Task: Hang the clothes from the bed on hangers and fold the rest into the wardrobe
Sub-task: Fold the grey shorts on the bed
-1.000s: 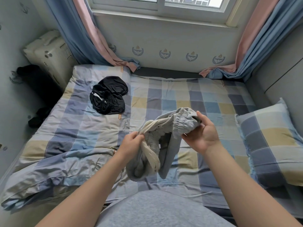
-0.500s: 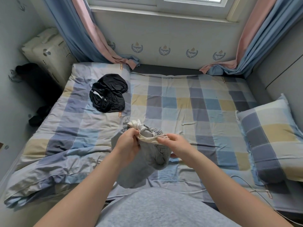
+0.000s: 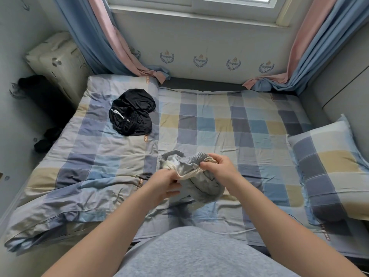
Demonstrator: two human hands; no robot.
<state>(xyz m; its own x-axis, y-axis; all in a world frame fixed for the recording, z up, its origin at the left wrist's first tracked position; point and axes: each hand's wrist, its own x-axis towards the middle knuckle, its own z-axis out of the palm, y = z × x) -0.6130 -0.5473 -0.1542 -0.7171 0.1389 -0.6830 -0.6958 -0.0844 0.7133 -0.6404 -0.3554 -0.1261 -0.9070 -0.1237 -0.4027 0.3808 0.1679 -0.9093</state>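
Note:
A bunched grey garment [image 3: 201,184] with an elastic waistband and cream lining lies low over the checked bed [image 3: 219,124]. My left hand [image 3: 165,184] grips its near left edge. My right hand [image 3: 219,166] pinches the waistband at the right. The two hands are close together, with cream fabric stretched between them. A crumpled black garment [image 3: 131,112] lies apart on the far left of the bed.
A checked pillow [image 3: 329,166] lies at the bed's right side. A folded duvet [image 3: 69,186] covers the left half. Blue and pink curtains [image 3: 119,47] hang at both sides of the window. A cream suitcase [image 3: 58,60] and dark items stand in the left gap.
The grey garment has come down from chest height to just over the bed. My right hand moved from under the waistband to pinching it close to my left hand.

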